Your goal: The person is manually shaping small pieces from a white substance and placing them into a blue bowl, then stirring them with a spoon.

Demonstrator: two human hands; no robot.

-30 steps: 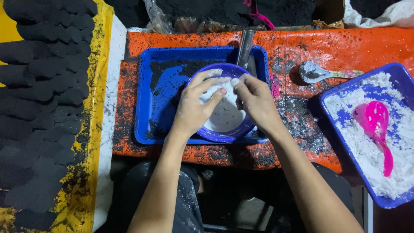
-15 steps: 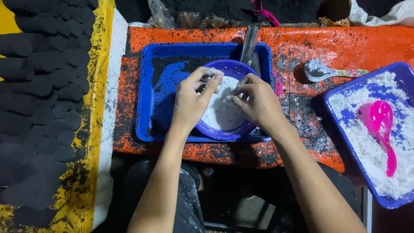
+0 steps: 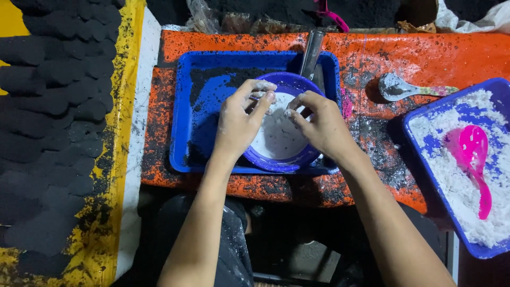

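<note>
A round blue bowl (image 3: 297,158) with white powder (image 3: 276,139) in it sits inside a blue rectangular tray (image 3: 183,114) smeared with black powder. Both my hands hover over the bowl, dusted white. My left hand (image 3: 241,123) has its fingers pinched together at the bowl's upper left. My right hand (image 3: 321,127) is curled over the bowl's right side, fingertips close to the left fingertips. Whether anything small is pinched between the fingers I cannot tell.
A metal tool (image 3: 311,53) leans on the tray's far rim. A powder-coated spoon (image 3: 404,87) lies on the orange, black-speckled table (image 3: 372,58). At right a second blue tray (image 3: 419,114) holds white powder and a pink scoop (image 3: 475,159). Rows of black lumps (image 3: 48,106) cover the left.
Both hands have lifted their fingertips from deep in the bowl and drawn them together near the bowl's top. The camera view has shifted slightly.
</note>
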